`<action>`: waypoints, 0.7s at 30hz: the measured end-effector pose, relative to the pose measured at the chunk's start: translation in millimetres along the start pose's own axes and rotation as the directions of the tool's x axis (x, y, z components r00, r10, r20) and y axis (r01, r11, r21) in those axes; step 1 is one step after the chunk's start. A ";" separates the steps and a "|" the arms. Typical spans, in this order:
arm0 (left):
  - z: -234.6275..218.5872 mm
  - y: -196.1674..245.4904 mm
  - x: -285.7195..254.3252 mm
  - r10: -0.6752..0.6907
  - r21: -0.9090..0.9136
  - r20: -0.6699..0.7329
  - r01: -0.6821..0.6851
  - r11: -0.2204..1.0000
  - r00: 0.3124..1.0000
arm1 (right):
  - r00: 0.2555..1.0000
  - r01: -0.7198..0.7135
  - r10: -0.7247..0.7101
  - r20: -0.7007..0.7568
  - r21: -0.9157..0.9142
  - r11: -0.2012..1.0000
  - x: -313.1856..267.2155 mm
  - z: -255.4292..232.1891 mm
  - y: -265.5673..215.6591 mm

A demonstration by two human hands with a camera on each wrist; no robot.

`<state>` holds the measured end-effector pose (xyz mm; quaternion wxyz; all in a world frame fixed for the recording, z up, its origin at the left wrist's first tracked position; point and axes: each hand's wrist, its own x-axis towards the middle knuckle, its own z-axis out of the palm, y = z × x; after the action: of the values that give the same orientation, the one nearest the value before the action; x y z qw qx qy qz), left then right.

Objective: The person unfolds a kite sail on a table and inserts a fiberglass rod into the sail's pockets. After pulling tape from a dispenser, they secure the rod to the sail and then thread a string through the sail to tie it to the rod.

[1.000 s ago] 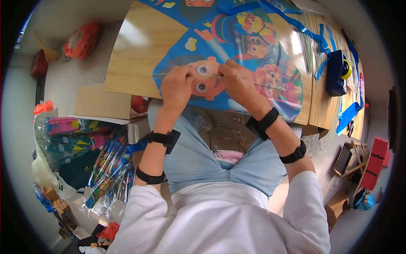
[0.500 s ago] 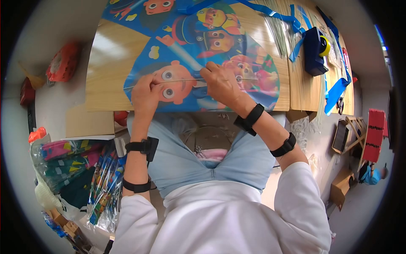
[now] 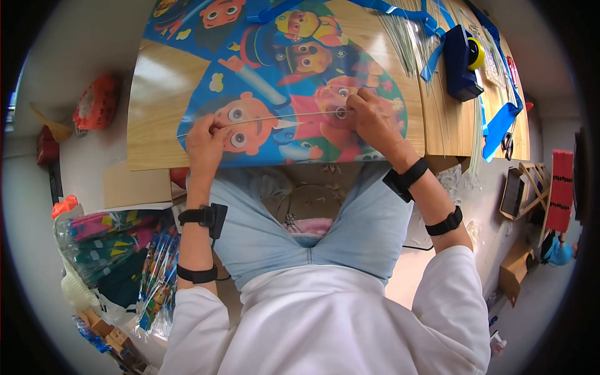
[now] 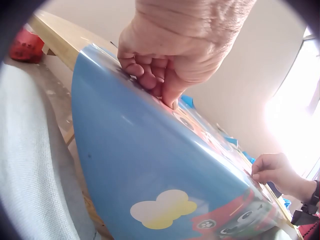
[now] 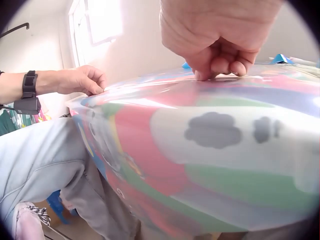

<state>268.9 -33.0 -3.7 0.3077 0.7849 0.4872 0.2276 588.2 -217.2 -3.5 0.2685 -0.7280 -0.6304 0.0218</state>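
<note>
so the person sits at a wooden worktop (image 3: 156,100) with a big cartoon-printed kite (image 3: 294,94) spread across it, near edge hanging over towards their lap. a thin rod (image 3: 275,117) runs sideways across the kite face, and both hands are on it. left hand (image 3: 206,140) is at the kite's left corner, fingers (image 4: 150,75) curled and pinching the rod against the plastic sheet. right hand (image 3: 372,119) is further along to the right, fingers (image 5: 220,62) bunched up and pinching the same rod down onto the sheet. in the wrist views the kite bulges upward between the two hands, so the sheet looks bowed rather than flat.

other stuff: a blue tape dispenser (image 3: 461,62) with a yellow roll sits at the far right of the worktop, next to blue ribbon strips (image 3: 500,125) and a bunch of thin pale sticks (image 3: 406,37). on the floor to the left there's a pile of packaged kites (image 3: 119,244).
</note>
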 end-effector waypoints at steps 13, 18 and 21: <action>-0.2 11.8 -10.6 0.122 -0.005 -0.053 -0.123 0.992 0.991 | 0.982 -0.129 0.098 -0.163 -0.192 0.973 -32.5 -44.4 -2.8; 9.3 34.1 -27.4 0.459 0.266 -0.022 -0.438 0.859 0.888 | 0.996 -0.067 0.083 0.034 -0.337 0.939 -54.0 -18.5 -25.3; 11.6 37.4 -37.3 0.405 0.266 -0.003 -0.390 0.882 0.914 | 0.980 -0.138 0.176 0.090 -0.330 0.934 -67.6 -14.9 -12.6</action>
<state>284.1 -82.3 12.3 0.1348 0.8944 0.3504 0.2429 568.5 -284.7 -6.2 0.1057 -0.8076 -0.5800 -0.0171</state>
